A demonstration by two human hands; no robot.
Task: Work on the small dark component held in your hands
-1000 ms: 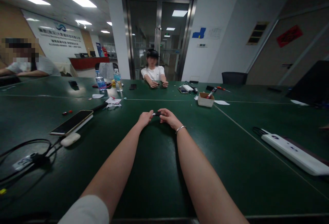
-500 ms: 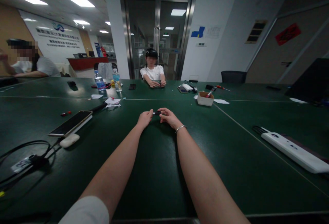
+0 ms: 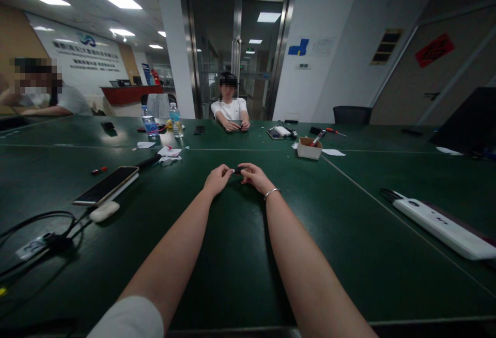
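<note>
Both my arms reach out over the dark green table point(image 3: 240, 255). My left hand point(image 3: 217, 179) and my right hand point(image 3: 251, 175) meet at the fingertips and together pinch a small black object point(image 3: 237, 170) just above the tabletop. The object is too small to make out in detail. A thin bracelet sits on my right wrist.
A phone point(image 3: 106, 184) and a white puck with black cables point(image 3: 46, 234) lie at the left. A white power strip point(image 3: 442, 227) lies at the right. A small cardboard box point(image 3: 309, 148), two water bottles point(image 3: 176, 120) and papers are farther back. One person sits opposite, another at far left.
My hands have stayed together on the small black object, with only slight finger shifts. The view has drifted a little.
</note>
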